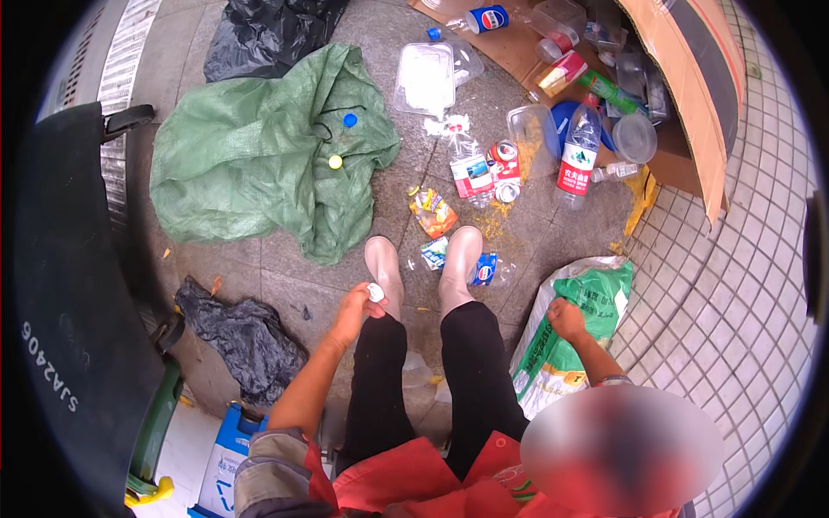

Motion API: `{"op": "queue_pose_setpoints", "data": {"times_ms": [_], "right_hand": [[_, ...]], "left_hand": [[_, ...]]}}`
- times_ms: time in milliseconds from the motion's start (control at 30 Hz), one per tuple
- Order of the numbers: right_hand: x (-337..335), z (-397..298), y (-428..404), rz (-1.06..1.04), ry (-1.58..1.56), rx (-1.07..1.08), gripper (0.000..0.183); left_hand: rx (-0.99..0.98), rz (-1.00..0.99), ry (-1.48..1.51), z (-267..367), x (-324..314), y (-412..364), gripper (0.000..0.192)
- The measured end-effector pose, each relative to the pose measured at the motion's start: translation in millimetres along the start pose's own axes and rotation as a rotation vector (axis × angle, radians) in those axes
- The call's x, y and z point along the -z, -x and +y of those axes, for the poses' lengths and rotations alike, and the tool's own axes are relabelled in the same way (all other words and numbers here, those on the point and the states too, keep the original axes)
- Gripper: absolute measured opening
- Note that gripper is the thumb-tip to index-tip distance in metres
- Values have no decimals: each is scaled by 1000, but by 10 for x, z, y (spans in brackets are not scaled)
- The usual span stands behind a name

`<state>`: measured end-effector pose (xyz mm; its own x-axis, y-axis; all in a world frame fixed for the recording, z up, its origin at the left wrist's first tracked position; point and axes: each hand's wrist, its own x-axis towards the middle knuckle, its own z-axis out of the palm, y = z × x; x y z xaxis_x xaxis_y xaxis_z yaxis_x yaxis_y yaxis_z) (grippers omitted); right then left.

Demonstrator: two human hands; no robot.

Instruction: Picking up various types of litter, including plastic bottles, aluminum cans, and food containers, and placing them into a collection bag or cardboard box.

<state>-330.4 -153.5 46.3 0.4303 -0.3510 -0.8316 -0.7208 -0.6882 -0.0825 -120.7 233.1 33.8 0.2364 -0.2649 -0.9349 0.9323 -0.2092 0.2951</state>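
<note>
A small white cap-like disc [375, 292] is held in the fingertips of my left hand [355, 312], above my left boot. My right hand [567, 320] is curled over a green and white woven sack [541, 362]; whether it grips the sack or something hidden I cannot tell. Between my boots lie a crumpled blue-and-white package [434, 253] and a blue-labelled plastic bottle [484, 269]. Just beyond them is an orange-yellow pouch [432, 212]. Farther off, a clear red-labelled bottle [471, 171] rests beside red drink cans [504, 162].
At upper left a green woven sack [259, 155] carries a blue cap [350, 120] and a yellow cap [335, 162]. Black plastic [252, 346] and a dark wheeled bin [84, 291] lie left. An open cardboard box [686, 110] full of recyclables and a large bottle [578, 162] stand upper right.
</note>
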Motion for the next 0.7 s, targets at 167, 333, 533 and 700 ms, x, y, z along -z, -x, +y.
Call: {"op": "queue_pose_setpoints", "data": {"times_ms": [167,333,533,700], "right_hand": [[32,-107,-206,-105,-104,19,20],[337,-67,-254,-76,-152,50,21],[728,279,-198,-19,-92,50,19],[986,386,-115,39,4,33,15]], "left_hand": [[-29,-11,-35,95,-197,-6,29],[-40,12,4,347,-505,127,31],[-59,14,-54,640,-691,204,31],[-135,1,-77,995,-841,365,32]]}}
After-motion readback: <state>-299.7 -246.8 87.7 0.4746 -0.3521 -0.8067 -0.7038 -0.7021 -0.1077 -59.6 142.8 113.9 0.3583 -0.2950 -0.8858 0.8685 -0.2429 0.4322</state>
